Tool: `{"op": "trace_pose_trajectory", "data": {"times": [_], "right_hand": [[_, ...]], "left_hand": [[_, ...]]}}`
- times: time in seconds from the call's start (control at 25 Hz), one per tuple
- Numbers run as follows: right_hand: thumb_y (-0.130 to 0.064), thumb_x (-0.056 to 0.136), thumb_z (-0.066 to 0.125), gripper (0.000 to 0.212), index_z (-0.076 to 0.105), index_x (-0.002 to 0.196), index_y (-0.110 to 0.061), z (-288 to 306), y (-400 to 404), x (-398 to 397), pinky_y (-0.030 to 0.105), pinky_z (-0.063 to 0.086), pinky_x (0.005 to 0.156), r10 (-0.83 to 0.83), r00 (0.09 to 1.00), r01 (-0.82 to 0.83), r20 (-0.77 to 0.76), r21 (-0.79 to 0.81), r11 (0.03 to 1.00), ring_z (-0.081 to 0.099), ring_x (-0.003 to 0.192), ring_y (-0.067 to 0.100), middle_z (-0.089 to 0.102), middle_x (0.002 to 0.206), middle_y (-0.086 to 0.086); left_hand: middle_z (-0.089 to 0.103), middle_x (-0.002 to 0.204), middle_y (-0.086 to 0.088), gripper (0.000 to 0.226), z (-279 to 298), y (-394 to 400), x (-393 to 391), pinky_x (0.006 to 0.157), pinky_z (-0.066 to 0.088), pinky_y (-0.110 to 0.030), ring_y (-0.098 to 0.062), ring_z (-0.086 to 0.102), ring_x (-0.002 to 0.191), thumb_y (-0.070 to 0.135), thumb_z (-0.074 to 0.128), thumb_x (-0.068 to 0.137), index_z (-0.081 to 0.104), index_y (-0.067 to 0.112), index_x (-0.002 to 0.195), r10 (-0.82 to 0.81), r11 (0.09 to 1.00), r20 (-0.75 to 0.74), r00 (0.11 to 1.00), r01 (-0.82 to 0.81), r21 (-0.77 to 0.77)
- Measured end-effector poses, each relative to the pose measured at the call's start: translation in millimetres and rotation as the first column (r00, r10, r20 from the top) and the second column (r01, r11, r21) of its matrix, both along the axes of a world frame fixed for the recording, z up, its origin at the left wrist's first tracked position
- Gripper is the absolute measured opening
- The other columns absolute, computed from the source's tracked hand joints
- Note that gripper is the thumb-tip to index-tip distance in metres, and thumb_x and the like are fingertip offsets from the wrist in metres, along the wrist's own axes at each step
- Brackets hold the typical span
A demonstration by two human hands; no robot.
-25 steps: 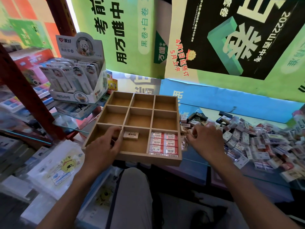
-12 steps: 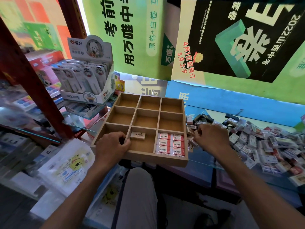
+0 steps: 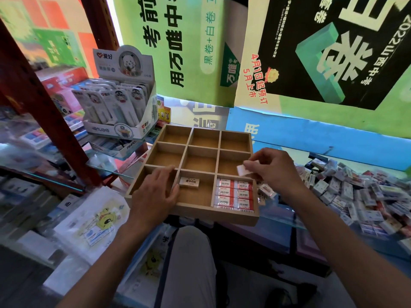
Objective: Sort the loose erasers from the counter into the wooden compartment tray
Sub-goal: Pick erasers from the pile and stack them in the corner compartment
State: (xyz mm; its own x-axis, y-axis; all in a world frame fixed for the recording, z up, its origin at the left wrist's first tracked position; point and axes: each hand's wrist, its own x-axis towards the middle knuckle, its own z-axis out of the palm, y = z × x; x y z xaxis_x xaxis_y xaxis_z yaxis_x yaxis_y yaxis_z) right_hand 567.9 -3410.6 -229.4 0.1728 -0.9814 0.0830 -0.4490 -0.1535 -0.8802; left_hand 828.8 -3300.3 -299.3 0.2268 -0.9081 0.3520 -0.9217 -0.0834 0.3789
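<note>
A wooden tray (image 3: 236,214) with nine compartments juts over the edge of the glass counter. Its near right compartment is packed with several red-and-white erasers (image 3: 234,194). One beige eraser (image 3: 189,182) lies alone in the near middle compartment. My left hand (image 3: 155,195) grips the tray's near left corner, thumb over the front wall. My right hand (image 3: 270,167) pinches a white eraser (image 3: 242,169) above the tray's right side, over the middle right compartment. A big pile of loose erasers (image 3: 355,196) covers the counter to the right.
A cardboard display box of packaged items (image 3: 120,107) stands just left of the tray. A red shelf post (image 3: 44,107) and glass shelves of stationery fill the left. Posters cover the wall behind. My knee (image 3: 189,252) is below the tray.
My right hand has left the eraser pile and moved left over the tray, now pinching a white eraser. My left hand has kept its hold on the tray.
</note>
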Motion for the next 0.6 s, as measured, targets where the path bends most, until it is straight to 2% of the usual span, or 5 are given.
{"op": "trace_pose_trajectory", "data": {"times": [0.08,0.12,0.28,0.44,0.6], "right_hand": [[-0.021,0.083,0.075,0.008,0.068,0.082,-0.018,5.4,8.3,20.0,0.029,0.055,0.066,0.119,0.993,-0.117,-0.023,0.042,0.992,0.069,0.076,0.015,0.071,0.082,0.0],[-0.021,0.084,0.075,0.008,0.067,0.083,-0.018,4.8,12.3,30.5,0.027,0.053,0.065,0.164,0.984,-0.161,-0.067,0.036,0.986,0.068,0.076,0.012,0.071,0.083,-0.001],[-0.02,0.084,0.074,0.007,0.068,0.082,-0.021,-4.5,22.6,64.6,0.02,0.047,0.063,0.244,0.95,-0.251,-0.197,-0.011,0.968,0.065,0.076,0.006,0.069,0.082,-0.005],[-0.024,0.084,0.074,0.005,0.07,0.086,-0.024,-16.9,28.7,87.1,0.016,0.049,0.066,0.297,0.881,-0.333,-0.368,-0.036,0.942,0.062,0.078,0.001,0.068,0.086,-0.008],[-0.041,0.086,0.069,0.011,0.063,0.087,-0.031,-32.3,34.2,97.7,0.037,0.048,0.088,0.232,0.744,-0.42,-0.626,-0.17,0.891,0.057,0.086,0.009,0.064,0.086,-0.01]], "left_hand": [[0.039,0.145,-0.002,0.048,-2.2,-0.3,7.7,0.089,0.048,-0.036,-0.021,0.042,0.125,0.049,0.024,0.098,0.037,0.031,0.141,-0.133,0.985,0.284,0.95,0.096,0.142],[0.029,0.151,-0.003,0.054,0.5,-0.9,11.6,0.096,0.043,-0.04,-0.024,0.033,0.133,0.053,0.014,0.096,0.036,0.035,0.142,-0.208,0.967,0.345,0.915,0.14,0.211],[0.018,0.153,0.003,0.059,10.9,-5.1,15.5,0.107,0.032,-0.049,-0.021,0.016,0.141,0.066,0.005,0.091,0.04,0.051,0.136,-0.274,0.941,0.232,0.934,0.21,0.264],[0.024,0.152,0.004,0.054,6.6,-5.9,16.1,0.104,0.037,-0.048,-0.018,0.018,0.141,0.058,0.011,0.093,0.043,0.046,0.136,-0.261,0.945,0.201,0.944,0.207,0.253],[0.024,0.154,0.004,0.056,4.5,-6.5,19.5,0.102,0.04,-0.045,-0.018,0.018,0.141,0.05,0.014,0.091,0.044,0.039,0.136,-0.263,0.947,0.216,0.94,0.208,0.244]]}}
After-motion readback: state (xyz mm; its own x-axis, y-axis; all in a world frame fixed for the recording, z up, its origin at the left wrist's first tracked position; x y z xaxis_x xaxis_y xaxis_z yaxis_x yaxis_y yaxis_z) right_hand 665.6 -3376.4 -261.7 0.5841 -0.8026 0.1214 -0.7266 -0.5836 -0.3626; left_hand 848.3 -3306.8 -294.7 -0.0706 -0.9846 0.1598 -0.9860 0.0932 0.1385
